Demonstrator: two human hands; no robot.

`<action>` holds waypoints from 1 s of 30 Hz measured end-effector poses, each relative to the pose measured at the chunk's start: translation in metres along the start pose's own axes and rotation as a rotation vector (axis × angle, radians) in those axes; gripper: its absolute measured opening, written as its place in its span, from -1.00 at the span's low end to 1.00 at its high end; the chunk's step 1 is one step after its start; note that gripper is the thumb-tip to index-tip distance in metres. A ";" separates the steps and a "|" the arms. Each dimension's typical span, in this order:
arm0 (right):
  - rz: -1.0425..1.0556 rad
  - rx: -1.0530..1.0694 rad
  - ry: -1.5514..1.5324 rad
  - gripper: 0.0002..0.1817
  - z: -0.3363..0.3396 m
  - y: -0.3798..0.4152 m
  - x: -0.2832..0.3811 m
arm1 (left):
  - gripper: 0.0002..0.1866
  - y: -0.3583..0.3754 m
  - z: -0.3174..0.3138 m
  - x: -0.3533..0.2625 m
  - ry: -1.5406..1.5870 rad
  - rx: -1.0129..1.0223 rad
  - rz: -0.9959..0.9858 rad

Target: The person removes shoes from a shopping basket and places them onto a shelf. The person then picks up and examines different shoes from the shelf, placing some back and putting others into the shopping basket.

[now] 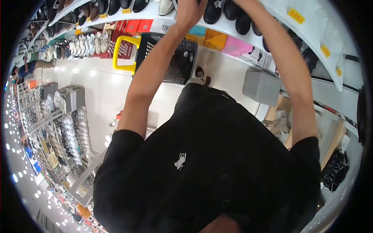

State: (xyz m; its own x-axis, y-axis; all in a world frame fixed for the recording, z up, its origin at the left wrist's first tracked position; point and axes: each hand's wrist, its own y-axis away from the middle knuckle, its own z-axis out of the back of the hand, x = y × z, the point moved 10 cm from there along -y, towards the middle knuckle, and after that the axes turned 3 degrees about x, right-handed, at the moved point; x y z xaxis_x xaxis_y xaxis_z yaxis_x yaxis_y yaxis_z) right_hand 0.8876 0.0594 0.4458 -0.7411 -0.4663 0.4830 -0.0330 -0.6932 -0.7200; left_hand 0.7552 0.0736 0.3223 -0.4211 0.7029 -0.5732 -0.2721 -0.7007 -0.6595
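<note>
My left hand [189, 12] reaches up to the shoe shelf [171, 20] at the top of the view. Its fingers run past the top edge, so what they hold or touch is hidden. To its left stands a light cream shoe [166, 7], and to its right a black shoe [212, 12]. My right forearm [268, 29] stretches over the same shelf, with the hand itself cut off by the top edge. More black shoes [243, 24] sit just left of that forearm.
Below the shelf, a black shopping basket [175, 64] with a yellow handle [115, 54] stands near my foot. Coloured shoeboxes [216, 39] line the lower level. A grey box-shaped block [261, 86] is at the right. Racks of shoes [68, 132] fill the left side.
</note>
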 end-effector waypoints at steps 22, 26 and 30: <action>-2.128 0.196 -1.509 -0.85 0.077 1.116 0.054 | -0.67 0.725 0.163 0.178 0.290 0.801 1.607; -1.949 0.676 -0.298 -0.73 -0.030 0.875 0.004 | -0.74 0.602 0.092 0.249 0.351 0.845 1.328; -1.696 0.610 -0.378 -0.78 -0.205 0.753 -0.037 | -0.70 0.601 0.032 0.368 0.299 0.969 1.176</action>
State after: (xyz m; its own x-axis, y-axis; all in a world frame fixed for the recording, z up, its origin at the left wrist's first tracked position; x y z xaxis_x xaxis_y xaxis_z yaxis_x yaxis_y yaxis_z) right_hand 0.7526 -0.3325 -0.2163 0.0005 0.8385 0.5450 -0.2117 -0.5325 0.8195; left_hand 0.4089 -0.0931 -0.2692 -0.6417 -0.3651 -0.6745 -0.4091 -0.5809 0.7037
